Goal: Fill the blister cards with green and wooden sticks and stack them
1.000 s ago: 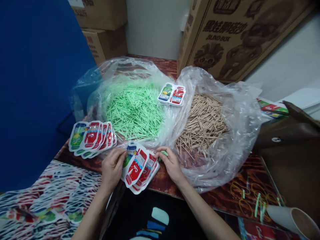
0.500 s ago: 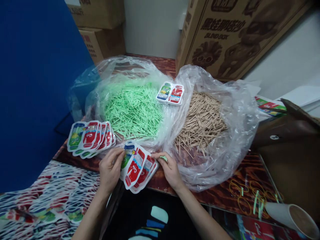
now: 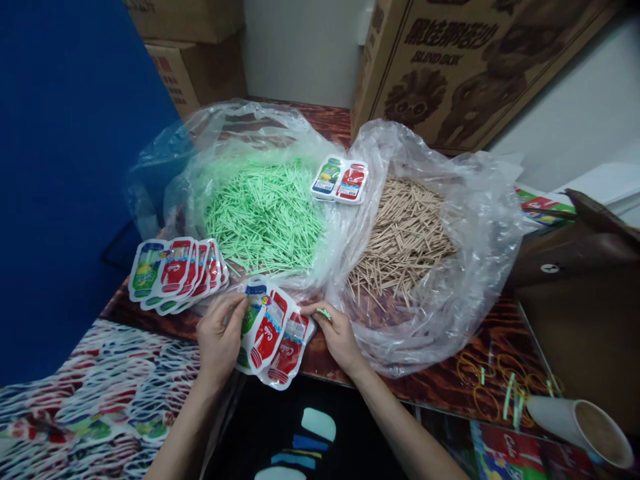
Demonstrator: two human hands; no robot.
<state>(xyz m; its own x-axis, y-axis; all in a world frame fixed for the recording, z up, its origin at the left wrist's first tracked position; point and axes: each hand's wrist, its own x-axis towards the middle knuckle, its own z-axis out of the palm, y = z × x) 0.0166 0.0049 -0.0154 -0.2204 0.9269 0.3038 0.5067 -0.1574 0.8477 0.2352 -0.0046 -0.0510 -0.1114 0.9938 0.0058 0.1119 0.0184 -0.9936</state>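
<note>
My left hand [image 3: 220, 337] pinches the upper left edge of a jar-shaped twin packet [image 3: 270, 337], printed green on one half and red "Cola" on the other. Under it, another such packet [image 3: 291, 348] sticks out to the lower right. My right hand [image 3: 341, 337] has a few short green sticks [image 3: 324, 313] between its curled fingers, and its index fingertip touches the right edge of the packets. Just beyond lies a heap of green sticks [image 3: 265, 217] in a clear plastic bag. To its right, a second bag holds brown sticks [image 3: 403, 243].
A fanned stack of similar packets [image 3: 175, 267] lies at left, and more packets [image 3: 340, 179] rest between the bags. Rubber bands [image 3: 485, 373] and a tipped paper cup [image 3: 575, 427] are at right. Cardboard boxes [image 3: 420, 87] stand behind. Many packets [image 3: 100, 400] fill the lower left.
The packets under the top one have shifted, and more of one red face now shows at the lower right. Both hands stay nearly in place; the view has moved slightly.
</note>
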